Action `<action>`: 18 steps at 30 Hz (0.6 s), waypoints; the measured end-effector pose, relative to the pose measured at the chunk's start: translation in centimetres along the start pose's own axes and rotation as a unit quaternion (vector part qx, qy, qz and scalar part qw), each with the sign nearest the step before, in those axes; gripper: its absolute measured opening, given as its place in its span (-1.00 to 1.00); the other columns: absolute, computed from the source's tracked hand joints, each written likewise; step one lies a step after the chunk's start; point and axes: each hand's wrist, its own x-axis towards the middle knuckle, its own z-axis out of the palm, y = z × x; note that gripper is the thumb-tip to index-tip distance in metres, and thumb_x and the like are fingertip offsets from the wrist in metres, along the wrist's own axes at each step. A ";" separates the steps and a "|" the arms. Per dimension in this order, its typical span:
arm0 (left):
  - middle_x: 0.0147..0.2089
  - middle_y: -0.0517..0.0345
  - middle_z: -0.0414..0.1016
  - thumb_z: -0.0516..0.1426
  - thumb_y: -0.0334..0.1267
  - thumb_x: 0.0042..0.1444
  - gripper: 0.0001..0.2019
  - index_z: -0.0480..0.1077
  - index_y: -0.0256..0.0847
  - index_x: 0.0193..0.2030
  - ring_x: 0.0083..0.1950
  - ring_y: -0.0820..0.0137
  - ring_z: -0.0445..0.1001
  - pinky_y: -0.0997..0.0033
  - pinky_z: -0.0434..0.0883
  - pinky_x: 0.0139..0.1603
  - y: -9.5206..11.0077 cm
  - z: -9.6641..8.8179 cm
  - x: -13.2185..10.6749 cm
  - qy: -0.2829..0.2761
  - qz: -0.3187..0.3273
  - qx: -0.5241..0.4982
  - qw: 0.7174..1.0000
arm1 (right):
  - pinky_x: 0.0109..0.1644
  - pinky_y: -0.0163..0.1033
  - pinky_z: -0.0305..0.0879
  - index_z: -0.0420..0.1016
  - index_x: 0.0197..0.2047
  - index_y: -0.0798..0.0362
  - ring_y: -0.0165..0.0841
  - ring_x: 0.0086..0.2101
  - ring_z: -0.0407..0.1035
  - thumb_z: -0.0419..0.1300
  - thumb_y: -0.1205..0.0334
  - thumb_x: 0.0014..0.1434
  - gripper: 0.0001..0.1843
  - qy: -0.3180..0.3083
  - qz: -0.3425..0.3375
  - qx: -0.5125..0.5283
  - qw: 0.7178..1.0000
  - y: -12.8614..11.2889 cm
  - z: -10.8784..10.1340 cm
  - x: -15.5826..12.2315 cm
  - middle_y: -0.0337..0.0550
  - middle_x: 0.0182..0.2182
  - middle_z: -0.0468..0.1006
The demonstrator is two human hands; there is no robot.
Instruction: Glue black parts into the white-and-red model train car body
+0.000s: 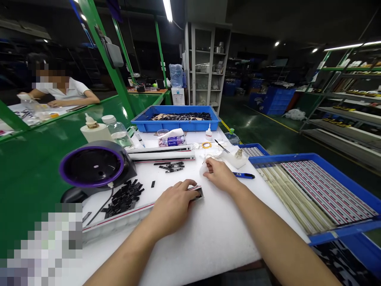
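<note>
My left hand (pixel 174 202) is wrapped over the near end of a long white rail (pixel 125 217) with a red stripe, which lies slantwise across the white worktop. The rail's dark open end shows past my fingertips. My right hand (pixel 222 174) has its fingers closed around a small white squeeze bottle (pixel 204 168) with a thin tip, partly hidden by the fingers. Left of the rail lies a heap of small black strips (pixel 125 198), with one loose strip (pixel 152 184) apart from it. More black pieces (pixel 172 167) lie farther back.
A round black fan with a purple rim (pixel 91 166) stands at the left. Two rails (pixel 162 155) lie behind. A blue tray (pixel 175 126) is at the back; another blue tray (pixel 315 159) holds rails at the right. A blue pen-like tool (pixel 244 175) lies by my right wrist. A co-worker (pixel 70 89) sits beyond the partition.
</note>
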 end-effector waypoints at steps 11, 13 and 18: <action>0.25 0.20 0.27 -0.05 -0.36 0.19 -0.64 0.42 0.09 0.00 0.12 0.21 0.37 0.12 0.36 0.05 -0.1 0.0 -0.1 -0.006 -0.010 -0.010 1.000 | -0.46 -0.30 0.23 0.51 -0.34 0.10 -0.38 -0.54 0.27 0.23 0.13 0.06 -0.80 0.418 0.061 0.071 0.904 3.6 -8.5 -0.3 -0.26 -0.55 0.39; 0.25 0.21 0.27 -0.06 -0.36 0.19 -0.64 0.42 0.09 0.00 0.12 0.22 0.37 0.12 0.36 0.04 -0.1 0.1 -0.1 -0.007 -0.012 -0.012 1.000 | -0.50 -0.31 0.17 0.51 -0.32 0.11 -0.39 -0.58 0.23 0.27 0.06 0.00 -0.72 0.424 0.118 0.096 0.893 5.5 -9.7 0.0 -0.29 -0.59 0.35; 0.24 0.21 0.28 -0.06 -0.35 0.19 -0.64 0.42 0.09 0.00 0.12 0.22 0.37 0.11 0.37 0.04 -0.1 0.0 -0.1 -0.006 -0.013 -0.009 1.000 | -0.49 -0.30 0.17 0.51 -0.26 0.13 -0.38 -0.57 0.24 0.24 -0.04 0.01 -0.62 0.392 0.138 0.109 0.903 7.6 -10.0 0.4 -0.26 -0.56 0.37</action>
